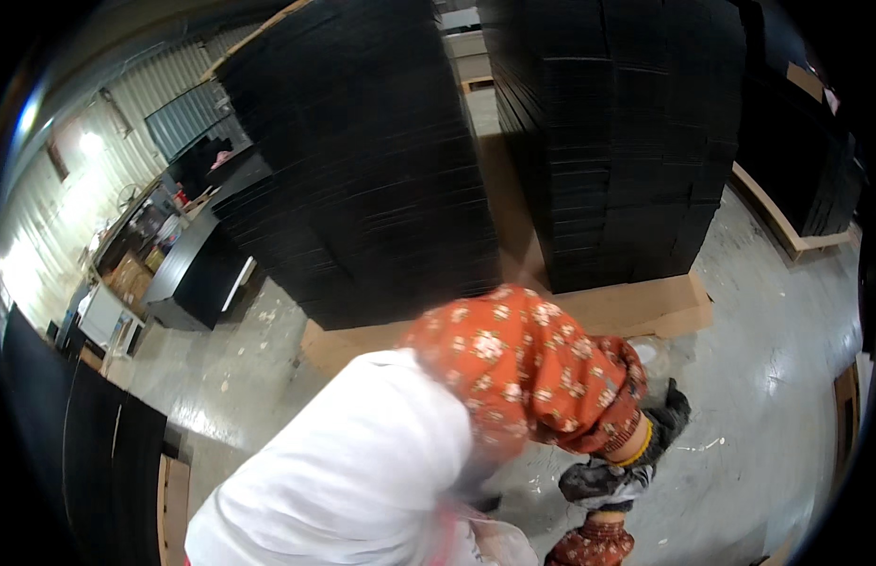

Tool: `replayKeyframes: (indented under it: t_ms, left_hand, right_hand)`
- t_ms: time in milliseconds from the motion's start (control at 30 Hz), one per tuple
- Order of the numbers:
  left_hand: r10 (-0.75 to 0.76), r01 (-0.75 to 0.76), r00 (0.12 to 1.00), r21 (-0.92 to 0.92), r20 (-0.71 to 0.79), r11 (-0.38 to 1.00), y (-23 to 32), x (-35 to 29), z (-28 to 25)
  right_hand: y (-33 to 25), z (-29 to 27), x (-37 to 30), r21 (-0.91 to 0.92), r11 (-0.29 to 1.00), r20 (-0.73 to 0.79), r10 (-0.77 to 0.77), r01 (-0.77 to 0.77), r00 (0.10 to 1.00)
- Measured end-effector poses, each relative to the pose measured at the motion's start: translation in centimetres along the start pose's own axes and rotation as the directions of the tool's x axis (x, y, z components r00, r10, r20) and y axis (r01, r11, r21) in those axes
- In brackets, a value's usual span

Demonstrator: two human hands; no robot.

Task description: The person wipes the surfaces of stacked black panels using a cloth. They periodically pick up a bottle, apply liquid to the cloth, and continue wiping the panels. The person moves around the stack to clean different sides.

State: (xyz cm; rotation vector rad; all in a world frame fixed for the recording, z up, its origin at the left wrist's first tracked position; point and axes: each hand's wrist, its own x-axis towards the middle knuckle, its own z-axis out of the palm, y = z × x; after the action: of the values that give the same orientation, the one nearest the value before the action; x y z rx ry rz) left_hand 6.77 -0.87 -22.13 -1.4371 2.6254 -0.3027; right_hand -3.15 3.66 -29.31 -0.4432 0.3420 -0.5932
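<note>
My left arm, in an orange flowered sleeve (pixel 528 368), reaches from the left across the middle of the view. It ends in a yellow bangle and my left hand (pixel 671 412) in a dark glove, held above the grey floor. My right hand (pixel 603 483), in a grey and black glove, comes up from the lower edge and lies against the left wrist. The two hands touch. Whether either one grips anything cannot be made out. White cloth (pixel 353 472) fills the lower left foreground, and a clear plastic bag (pixel 499 545) shows at the bottom edge.
Two tall stacks of black flat sheets (pixel 363 160) (pixel 617 132) stand on cardboard-covered pallets (pixel 645 307) just ahead. More black sheets (pixel 89 453) stand at the left, and another stack (pixel 796 141) at the right. A black counter (pixel 198 264) and cluttered desks lie far left.
</note>
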Motion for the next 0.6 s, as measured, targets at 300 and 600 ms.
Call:
replayKeyframes:
  t_ms: [300,600]
  left_hand:
    - [-0.224,0.206,0.963,0.125,0.149,0.971,-2.1,-8.4,-4.1]
    - [-0.473,0.532,0.837,-0.212,0.275,0.819,-2.2,-25.1,-10.0]
  right_hand:
    - [1.2,3.8,2.3,0.145,0.989,0.232,-0.065,0.031,0.971]
    - [8.5,5.4,5.0,-0.722,0.622,0.335,-0.068,0.303,0.940]
